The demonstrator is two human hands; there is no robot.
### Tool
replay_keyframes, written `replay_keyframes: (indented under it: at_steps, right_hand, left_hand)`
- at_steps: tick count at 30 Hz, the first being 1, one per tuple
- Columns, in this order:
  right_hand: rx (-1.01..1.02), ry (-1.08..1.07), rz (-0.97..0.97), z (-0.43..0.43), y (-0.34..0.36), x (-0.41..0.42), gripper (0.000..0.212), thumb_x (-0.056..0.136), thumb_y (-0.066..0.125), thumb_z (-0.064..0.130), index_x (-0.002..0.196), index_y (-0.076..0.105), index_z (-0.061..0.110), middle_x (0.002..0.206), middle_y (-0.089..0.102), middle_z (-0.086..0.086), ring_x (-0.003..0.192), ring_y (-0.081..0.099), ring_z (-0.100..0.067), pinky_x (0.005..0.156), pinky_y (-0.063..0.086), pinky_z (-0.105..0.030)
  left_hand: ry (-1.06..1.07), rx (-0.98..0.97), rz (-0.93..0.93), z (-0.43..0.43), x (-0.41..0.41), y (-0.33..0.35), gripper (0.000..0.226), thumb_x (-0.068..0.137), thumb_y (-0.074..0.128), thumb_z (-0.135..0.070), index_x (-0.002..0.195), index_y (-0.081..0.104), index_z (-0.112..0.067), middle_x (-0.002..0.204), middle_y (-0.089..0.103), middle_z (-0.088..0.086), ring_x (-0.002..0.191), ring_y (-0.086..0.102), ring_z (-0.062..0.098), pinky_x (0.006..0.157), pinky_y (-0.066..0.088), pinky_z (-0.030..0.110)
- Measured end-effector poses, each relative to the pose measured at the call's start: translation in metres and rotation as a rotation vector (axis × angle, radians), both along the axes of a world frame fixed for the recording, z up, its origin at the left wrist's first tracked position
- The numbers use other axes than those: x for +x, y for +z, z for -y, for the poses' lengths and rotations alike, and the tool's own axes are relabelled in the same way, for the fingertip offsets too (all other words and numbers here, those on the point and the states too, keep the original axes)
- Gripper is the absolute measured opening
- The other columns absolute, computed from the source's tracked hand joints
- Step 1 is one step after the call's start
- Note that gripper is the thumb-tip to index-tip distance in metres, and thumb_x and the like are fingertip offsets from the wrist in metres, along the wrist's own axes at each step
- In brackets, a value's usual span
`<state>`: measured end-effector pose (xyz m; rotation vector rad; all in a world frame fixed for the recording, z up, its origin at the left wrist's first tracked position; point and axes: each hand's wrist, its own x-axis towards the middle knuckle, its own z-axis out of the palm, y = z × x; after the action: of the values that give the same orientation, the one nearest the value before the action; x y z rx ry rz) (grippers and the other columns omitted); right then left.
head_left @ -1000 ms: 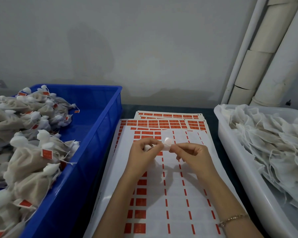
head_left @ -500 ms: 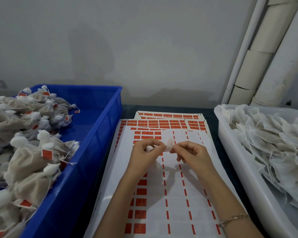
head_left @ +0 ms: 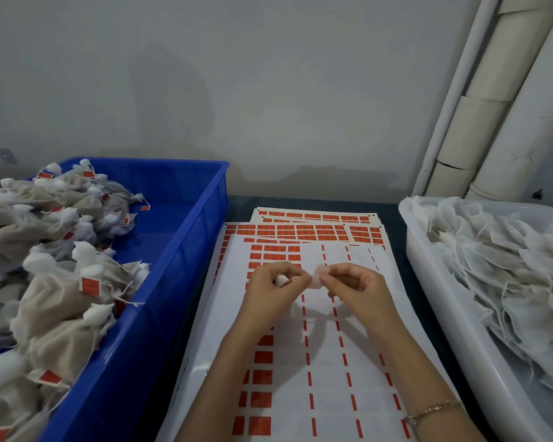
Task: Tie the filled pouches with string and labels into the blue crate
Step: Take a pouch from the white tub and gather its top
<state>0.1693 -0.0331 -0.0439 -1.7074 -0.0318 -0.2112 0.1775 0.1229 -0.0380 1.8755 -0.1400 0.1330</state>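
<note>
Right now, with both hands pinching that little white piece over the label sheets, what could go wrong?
The small white piece is held only at the fingertips of the left hand and right hand; it could slip and be hard to spot on the white label sheet. The tied pouches heap above the rim of the blue crate, so another may roll out.

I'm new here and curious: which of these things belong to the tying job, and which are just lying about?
In the job: left hand and right hand pinching a small white piece; label sheets; tied pouches in the blue crate; loose pouches in the white tub.

Just lying about: wall pipes; bracelet on the right wrist.
</note>
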Motion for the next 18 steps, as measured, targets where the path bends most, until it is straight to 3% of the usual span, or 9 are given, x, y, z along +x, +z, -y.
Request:
replay_keyframes:
  at_steps: [5,11,18]
  right_hand:
    - [-0.002,-0.027,-0.004,0.0027,-0.0031,0.0018,0.009,0.081,0.072,0.025,0.086,0.068,0.03,0.079,0.07,0.018,0.074,0.065,-0.001,0.054,0.046,-0.005]
    - [-0.008,0.0,0.012,0.0065,-0.0009,0.0036,0.01,0.081,0.072,0.021,0.088,0.068,0.028,0.083,0.07,0.013,0.071,0.065,-0.001,0.053,0.046,-0.006]
    - [-0.036,0.035,0.061,0.0065,-0.003,0.0043,0.011,0.081,0.072,0.021,0.086,0.069,0.03,0.082,0.07,0.022,0.078,0.066,0.0,0.059,0.048,-0.007]
  left_hand:
    - [-0.069,0.004,-0.03,-0.0007,-0.0014,0.0037,0.011,0.086,0.066,-0.034,0.077,0.068,-0.039,0.074,0.063,-0.03,0.083,0.056,-0.012,0.055,0.042,0.004]
    - [-0.055,0.008,-0.099,-0.0024,-0.0031,0.0054,0.005,0.085,0.066,-0.039,0.08,0.069,-0.038,0.078,0.064,-0.022,0.079,0.06,0.003,0.058,0.041,0.007]
    - [-0.038,0.078,-0.132,0.0013,-0.0048,0.0047,0.016,0.084,0.066,-0.042,0.081,0.071,-0.027,0.076,0.064,-0.014,0.075,0.059,0.01,0.055,0.039,0.005]
